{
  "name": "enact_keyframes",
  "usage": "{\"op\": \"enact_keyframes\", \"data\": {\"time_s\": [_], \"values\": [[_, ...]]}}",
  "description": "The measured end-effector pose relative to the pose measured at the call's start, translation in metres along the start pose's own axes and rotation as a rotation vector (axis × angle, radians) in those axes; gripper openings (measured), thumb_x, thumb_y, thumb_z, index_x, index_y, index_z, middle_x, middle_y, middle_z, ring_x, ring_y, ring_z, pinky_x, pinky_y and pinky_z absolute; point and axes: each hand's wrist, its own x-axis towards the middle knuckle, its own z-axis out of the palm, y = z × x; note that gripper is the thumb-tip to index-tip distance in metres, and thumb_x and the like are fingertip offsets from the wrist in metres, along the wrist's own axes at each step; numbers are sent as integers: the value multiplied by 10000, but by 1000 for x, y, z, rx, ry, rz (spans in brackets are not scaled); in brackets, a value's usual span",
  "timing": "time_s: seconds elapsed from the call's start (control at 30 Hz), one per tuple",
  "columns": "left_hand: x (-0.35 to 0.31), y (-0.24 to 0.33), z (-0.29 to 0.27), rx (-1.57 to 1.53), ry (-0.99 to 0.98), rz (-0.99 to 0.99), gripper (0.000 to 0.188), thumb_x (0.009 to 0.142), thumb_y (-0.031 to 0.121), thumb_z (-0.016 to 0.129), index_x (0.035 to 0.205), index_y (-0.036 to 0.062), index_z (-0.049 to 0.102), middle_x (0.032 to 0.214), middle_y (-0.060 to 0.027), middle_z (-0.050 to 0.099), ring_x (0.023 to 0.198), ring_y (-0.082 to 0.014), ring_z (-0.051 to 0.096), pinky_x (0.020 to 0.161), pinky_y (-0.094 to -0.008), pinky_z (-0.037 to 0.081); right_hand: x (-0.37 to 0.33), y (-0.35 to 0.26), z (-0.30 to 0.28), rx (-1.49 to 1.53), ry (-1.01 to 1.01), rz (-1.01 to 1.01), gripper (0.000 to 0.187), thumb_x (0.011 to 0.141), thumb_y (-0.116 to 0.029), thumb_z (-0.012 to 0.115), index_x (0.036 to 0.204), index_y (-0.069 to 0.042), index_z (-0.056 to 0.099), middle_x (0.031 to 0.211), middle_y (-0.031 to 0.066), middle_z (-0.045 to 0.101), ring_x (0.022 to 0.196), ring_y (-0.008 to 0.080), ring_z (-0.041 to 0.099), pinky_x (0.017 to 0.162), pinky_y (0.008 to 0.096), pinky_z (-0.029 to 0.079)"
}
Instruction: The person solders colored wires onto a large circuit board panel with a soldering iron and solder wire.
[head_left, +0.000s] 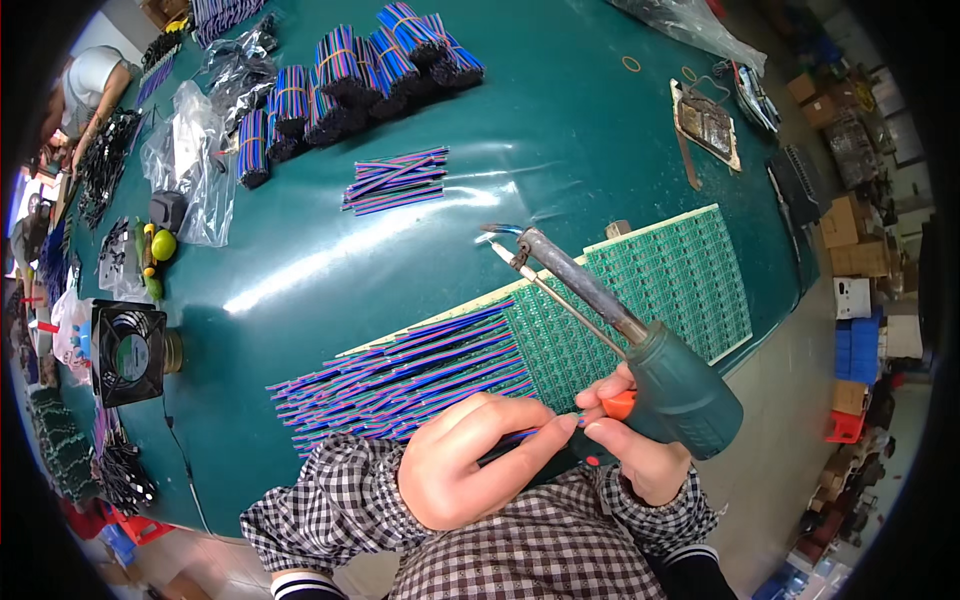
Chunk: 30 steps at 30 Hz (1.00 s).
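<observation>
My left hand is closed, thumb and finger pinching the end of a striped blue, red and green ribbon wire. Close beside it, my right hand is wrapped round a soldering gun with a dark green body and an orange trigger. Its metal barrel and bent tip point up and left, over a panel of small green circuit boards. Many striped wires lie in rows along the left part of the panel. The fingertips of both hands nearly meet, hiding the wire's end.
Rubber-banded wire bundles stand at the back, with a loose wire pile nearer. At left are a black fan and plastic bags. A stained tray lies at far right. Another person bends over the far left.
</observation>
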Motion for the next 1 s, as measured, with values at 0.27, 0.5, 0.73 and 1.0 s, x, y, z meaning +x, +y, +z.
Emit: {"op": "enact_keyframes", "data": {"time_s": [0.27, 0.5, 0.73, 1.0], "values": [[2, -6, -6, 54, 30, -25, 382, 713, -64, 796, 1087, 2, 767, 966, -88, 683, 766, -205, 670, 632, -304, 525, -3, 0, -6, 16, 98, 2, 528, 787, 140, 695, 1283, 25, 554, 1110, 159, 644, 1021, 296, 690, 847, 385, 621], [13, -14, -13, 118, 40, -96, 380, 695, -69, 801, 1062, 25, 774, 950, -85, 680, 770, -233, 682, 651, -323, 545, -18, 13, -34, 153, 183, -129, 475, 834, 65, 733, 1275, 34, 558, 1118, 169, 641, 990, 304, 704, 813, 432, 632], [12, -42, 7, 260, 37, -156, 336, 712, -59, 782, 1040, 12, 761, 956, -91, 672, 790, -234, 667, 650, -339, 544, -29, 20, -47, 111, 226, -104, 437, 878, -98, 739, 1250, 51, 564, 1073, 177, 651, 947, 311, 706, 798, 452, 622], [9, -57, 14, 325, 20, -208, 324, 728, -55, 773, 1046, -2, 747, 956, -98, 652, 780, -245, 656, 650, -348, 541, -56, 25, -62, 124, 171, 62, 588, 920, -403, 725, 1244, 57, 556, 1252, 268, 646, 1066, 318, 714, 699, 398, 613]]}}
